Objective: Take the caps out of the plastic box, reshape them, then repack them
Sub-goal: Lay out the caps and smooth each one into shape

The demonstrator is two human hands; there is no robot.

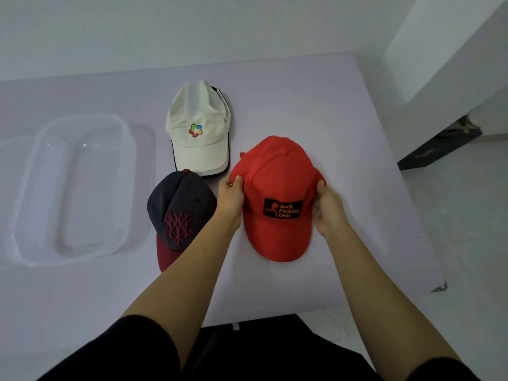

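Gripping the red cap (pixel 277 199) at both sides of its crown, the left hand (pixel 231 198) and right hand (pixel 327 207) hold it on the tabletop (pixel 343 111) with the brim toward the person; fingers of each hand are closed on the fabric, thumbs on top, which looks like pressing the crown into shape from two sides at once; the white cap (pixel 199 127) lies behind it and the navy cap (pixel 178 213) just left of the left wrist, both crown up and clear of the working spot, probably so they keep their form; the box (pixel 79 185) sits empty at the far left, open and within reach for repacking, a step not yet begun.
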